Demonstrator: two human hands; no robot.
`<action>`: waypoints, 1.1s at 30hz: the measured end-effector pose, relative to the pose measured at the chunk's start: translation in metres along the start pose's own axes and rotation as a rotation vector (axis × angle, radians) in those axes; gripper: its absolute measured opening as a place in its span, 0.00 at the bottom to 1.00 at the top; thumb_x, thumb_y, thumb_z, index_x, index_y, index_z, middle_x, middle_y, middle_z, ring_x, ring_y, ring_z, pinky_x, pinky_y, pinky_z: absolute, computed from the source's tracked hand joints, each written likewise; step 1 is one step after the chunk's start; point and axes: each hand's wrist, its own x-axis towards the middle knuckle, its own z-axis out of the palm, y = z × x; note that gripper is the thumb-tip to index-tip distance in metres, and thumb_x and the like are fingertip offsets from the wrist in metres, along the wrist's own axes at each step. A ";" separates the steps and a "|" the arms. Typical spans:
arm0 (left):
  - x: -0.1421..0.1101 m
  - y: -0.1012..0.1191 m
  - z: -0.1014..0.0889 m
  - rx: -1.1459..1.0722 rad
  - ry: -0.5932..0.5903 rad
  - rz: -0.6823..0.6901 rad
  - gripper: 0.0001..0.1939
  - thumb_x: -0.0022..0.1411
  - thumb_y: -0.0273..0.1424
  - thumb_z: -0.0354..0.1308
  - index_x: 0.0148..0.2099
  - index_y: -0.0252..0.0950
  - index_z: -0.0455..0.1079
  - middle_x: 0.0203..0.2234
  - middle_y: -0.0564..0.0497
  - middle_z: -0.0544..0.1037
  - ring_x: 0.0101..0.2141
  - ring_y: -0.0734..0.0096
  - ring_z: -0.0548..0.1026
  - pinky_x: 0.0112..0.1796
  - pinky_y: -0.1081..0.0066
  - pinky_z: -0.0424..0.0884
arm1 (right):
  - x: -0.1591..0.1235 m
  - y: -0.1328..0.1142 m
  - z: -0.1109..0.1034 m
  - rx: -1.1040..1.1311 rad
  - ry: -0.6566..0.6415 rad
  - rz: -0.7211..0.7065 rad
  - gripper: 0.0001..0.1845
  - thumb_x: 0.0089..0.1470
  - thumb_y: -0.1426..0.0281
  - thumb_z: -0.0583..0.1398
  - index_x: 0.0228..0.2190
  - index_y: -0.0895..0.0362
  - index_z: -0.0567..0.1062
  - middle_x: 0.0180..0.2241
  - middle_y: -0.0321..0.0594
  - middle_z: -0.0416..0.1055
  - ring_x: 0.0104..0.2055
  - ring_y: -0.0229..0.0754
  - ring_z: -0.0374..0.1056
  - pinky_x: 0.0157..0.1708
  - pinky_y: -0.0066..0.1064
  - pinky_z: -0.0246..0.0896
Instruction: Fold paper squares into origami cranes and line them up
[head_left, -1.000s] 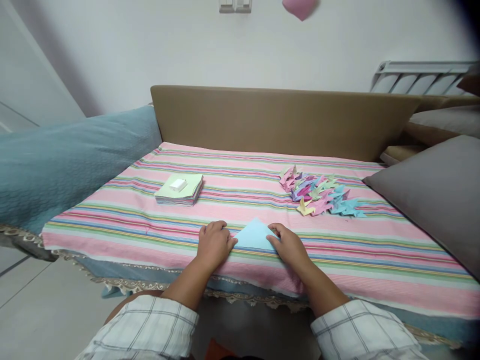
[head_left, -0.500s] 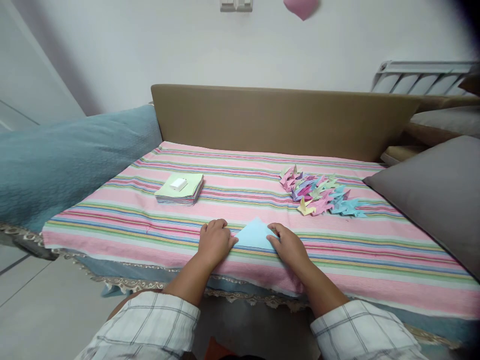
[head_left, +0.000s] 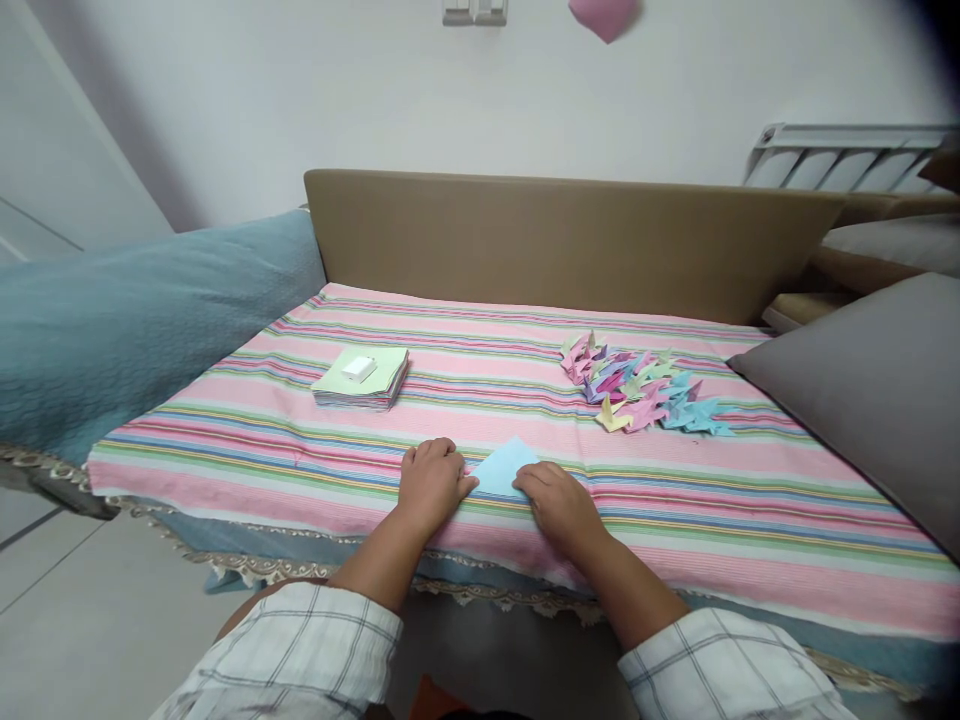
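A light blue sheet of origami paper point(head_left: 499, 468), folded into a triangle, lies on the striped cloth in front of me with its tip pointing away. My left hand point(head_left: 433, 486) rests at its left corner, fingers bent and the thumb holding that corner down. On the other side, my right hand point(head_left: 561, 508) has its thumb and fingers closed on the paper near the lower edge, covering the right corner. Beyond it to the right lies a pile of folded paper cranes point(head_left: 637, 388) in several colours.
A stack of square paper point(head_left: 386, 385) stands at the left, with a small white box point(head_left: 358, 369) on top. The striped cloth point(head_left: 480, 335) covers the seat. A grey cushion point(head_left: 870, 400) leans at the right, and a brown backrest point(head_left: 555, 245) runs along the back.
My right hand has slid left along the paper from its right corner toward the middle of the lower edge. My left hand has stayed at the left corner.
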 end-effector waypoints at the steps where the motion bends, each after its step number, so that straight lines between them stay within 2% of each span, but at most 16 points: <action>1: 0.000 0.000 0.000 -0.005 0.001 -0.001 0.08 0.53 0.38 0.61 0.31 0.38 0.72 0.42 0.49 0.72 0.46 0.59 0.67 0.47 0.61 0.59 | 0.000 0.000 -0.001 0.015 -0.006 0.011 0.17 0.52 0.82 0.51 0.36 0.55 0.75 0.38 0.41 0.72 0.40 0.43 0.63 0.44 0.34 0.57; 6: 0.000 -0.001 0.002 -0.028 0.020 -0.023 0.10 0.52 0.38 0.62 0.32 0.38 0.68 0.39 0.50 0.72 0.45 0.61 0.67 0.47 0.62 0.58 | 0.001 -0.008 -0.009 0.050 -0.006 0.037 0.12 0.56 0.74 0.52 0.37 0.57 0.75 0.37 0.43 0.71 0.41 0.45 0.63 0.44 0.36 0.58; 10: 0.000 -0.001 0.006 -0.088 0.044 -0.015 0.09 0.51 0.35 0.62 0.32 0.38 0.67 0.40 0.51 0.72 0.46 0.62 0.66 0.49 0.61 0.56 | -0.003 -0.011 -0.006 0.055 -0.004 0.053 0.13 0.56 0.73 0.53 0.41 0.54 0.74 0.43 0.44 0.68 0.46 0.46 0.61 0.47 0.37 0.56; 15: 0.001 -0.001 0.010 -0.173 0.052 -0.032 0.07 0.51 0.31 0.62 0.30 0.38 0.66 0.45 0.52 0.71 0.49 0.62 0.65 0.53 0.55 0.51 | -0.007 -0.012 0.006 -0.016 -0.039 0.010 0.19 0.57 0.75 0.54 0.46 0.43 0.72 0.49 0.40 0.65 0.50 0.45 0.58 0.46 0.38 0.51; 20: 0.002 0.000 0.012 -0.223 0.040 -0.042 0.03 0.52 0.30 0.61 0.30 0.40 0.69 0.50 0.52 0.70 0.53 0.60 0.62 0.55 0.47 0.46 | -0.007 -0.017 0.005 -0.088 -0.064 -0.048 0.18 0.58 0.72 0.55 0.49 0.42 0.69 0.48 0.40 0.67 0.48 0.44 0.59 0.43 0.36 0.48; 24: 0.002 -0.001 0.016 -0.233 0.077 0.016 0.02 0.54 0.29 0.59 0.30 0.41 0.71 0.53 0.53 0.68 0.55 0.59 0.60 0.55 0.45 0.45 | -0.007 -0.020 0.002 -0.109 -0.052 -0.027 0.17 0.59 0.72 0.54 0.47 0.43 0.71 0.46 0.41 0.68 0.46 0.43 0.59 0.41 0.35 0.47; 30: 0.000 -0.003 0.020 -0.199 0.059 0.137 0.12 0.54 0.24 0.57 0.28 0.48 0.77 0.57 0.57 0.65 0.58 0.57 0.55 0.57 0.45 0.42 | -0.007 -0.021 0.004 -0.109 -0.046 0.015 0.17 0.58 0.71 0.55 0.47 0.44 0.72 0.45 0.41 0.68 0.45 0.43 0.59 0.41 0.35 0.47; 33: 0.000 -0.005 0.024 -0.163 0.068 0.182 0.14 0.53 0.23 0.57 0.28 0.49 0.77 0.57 0.57 0.64 0.58 0.57 0.55 0.57 0.45 0.42 | -0.006 -0.022 0.005 -0.093 -0.068 0.034 0.17 0.58 0.71 0.54 0.47 0.43 0.72 0.46 0.41 0.67 0.45 0.44 0.59 0.41 0.35 0.47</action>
